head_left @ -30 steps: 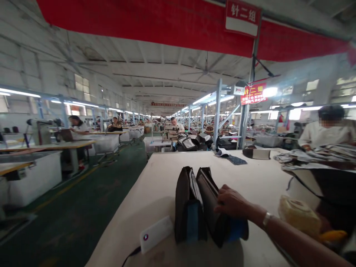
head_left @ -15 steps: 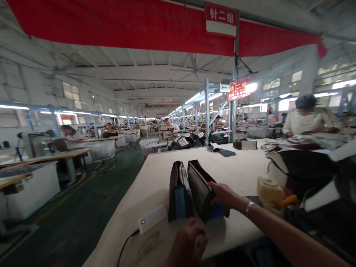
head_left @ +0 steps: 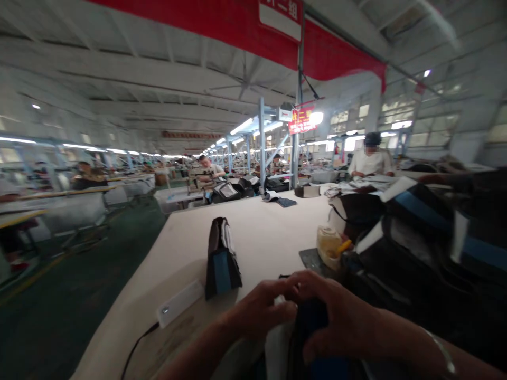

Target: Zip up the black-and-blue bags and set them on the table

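Observation:
Both my hands meet at the near edge of a long cream table (head_left: 253, 227). My right hand (head_left: 336, 316) is wrapped round a black and blue bag (head_left: 312, 322) pulled close to me. My left hand (head_left: 257, 309) pinches the top of that same bag with its fingers closed. A second black bag with a blue panel (head_left: 222, 258) stands upright on the table just ahead and to the left, apart from both hands.
A white power bank (head_left: 178, 310) with a black cable lies left of the standing bag. A cream thread cone (head_left: 330, 245) and a heap of black and blue bags (head_left: 415, 243) fill the right side. A person sits at the far right; others work at sewing stations behind.
My right hand lifted one bag away from the standing pair and drew it toward me. My left hand rose to grip it too. The view swung right.

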`<state>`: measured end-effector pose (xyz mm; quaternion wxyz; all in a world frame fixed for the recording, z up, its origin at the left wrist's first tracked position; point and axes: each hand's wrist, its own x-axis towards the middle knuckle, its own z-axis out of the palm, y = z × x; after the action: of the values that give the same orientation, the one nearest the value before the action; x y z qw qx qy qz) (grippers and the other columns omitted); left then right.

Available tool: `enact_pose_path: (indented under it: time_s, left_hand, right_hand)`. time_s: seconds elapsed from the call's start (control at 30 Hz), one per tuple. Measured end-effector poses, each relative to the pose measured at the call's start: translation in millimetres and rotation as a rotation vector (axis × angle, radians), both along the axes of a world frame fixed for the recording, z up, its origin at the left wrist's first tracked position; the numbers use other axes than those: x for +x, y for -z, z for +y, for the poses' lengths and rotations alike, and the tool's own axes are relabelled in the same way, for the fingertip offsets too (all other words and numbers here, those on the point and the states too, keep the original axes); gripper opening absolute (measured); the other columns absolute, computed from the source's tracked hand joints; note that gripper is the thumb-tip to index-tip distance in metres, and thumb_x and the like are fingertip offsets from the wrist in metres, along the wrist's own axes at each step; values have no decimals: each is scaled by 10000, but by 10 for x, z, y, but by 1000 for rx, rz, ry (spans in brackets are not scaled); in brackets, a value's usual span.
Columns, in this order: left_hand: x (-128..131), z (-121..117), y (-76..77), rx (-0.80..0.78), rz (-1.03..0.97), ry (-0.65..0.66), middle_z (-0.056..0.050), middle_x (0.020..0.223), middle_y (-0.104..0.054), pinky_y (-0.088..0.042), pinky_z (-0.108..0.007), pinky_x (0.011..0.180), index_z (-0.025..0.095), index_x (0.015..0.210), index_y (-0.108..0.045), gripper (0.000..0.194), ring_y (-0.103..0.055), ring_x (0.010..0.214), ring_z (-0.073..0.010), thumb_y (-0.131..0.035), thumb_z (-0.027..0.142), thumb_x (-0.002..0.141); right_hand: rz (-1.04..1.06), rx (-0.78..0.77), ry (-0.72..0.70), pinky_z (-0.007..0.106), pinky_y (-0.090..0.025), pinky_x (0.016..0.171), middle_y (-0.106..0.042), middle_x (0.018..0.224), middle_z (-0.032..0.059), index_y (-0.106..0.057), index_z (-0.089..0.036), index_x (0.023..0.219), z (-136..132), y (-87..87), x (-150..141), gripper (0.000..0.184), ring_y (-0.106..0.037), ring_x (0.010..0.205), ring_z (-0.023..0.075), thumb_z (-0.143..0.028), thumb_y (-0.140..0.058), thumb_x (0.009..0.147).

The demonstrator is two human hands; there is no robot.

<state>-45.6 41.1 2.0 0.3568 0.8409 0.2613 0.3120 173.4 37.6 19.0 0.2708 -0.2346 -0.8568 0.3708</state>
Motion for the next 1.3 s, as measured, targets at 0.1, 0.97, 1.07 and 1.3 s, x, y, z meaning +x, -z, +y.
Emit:
enact_pose_path:
  time_s: [0.1,0.97,1.07,1.3]
  left_hand:
    - [74,62,3,-81,-6,49,-38,877,-576,-431,-246,754,111,991,-641,523,-520,801,-162,-543,621,929]
    - [310,-34,-22,-434,251,78,11,836,-558,-378,-234,681,139,812,-671,154,-510,776,-130,-596,267,855]
    - [327,-10,2,-511,194,93,18,824,-534,-372,-227,684,137,797,-669,124,-485,764,-117,-598,232,833]
    - [375,37,123,-580,207,40,25,697,-463,-295,-249,567,125,772,-608,381,-388,640,-111,-672,494,843]
  right_hand:
    - [84,-9,17,296,-510,859,-687,1119,71,-473,-190,1282,-14,77,150,849,-664,1018,224,-342,-925,579]
    - [127,-661,74,194,-358,616,-566,787,-10,-641,-80,923,-58,400,413,375,-457,701,73,-344,-826,730]
    - [226,-798,63,191,-374,622,-598,782,-4,-654,-81,899,-50,453,409,294,-485,676,67,-257,-811,723]
    - [330,-880,68,170,-355,561,-605,713,-8,-672,-84,858,-14,533,399,221,-480,608,56,-202,-774,701]
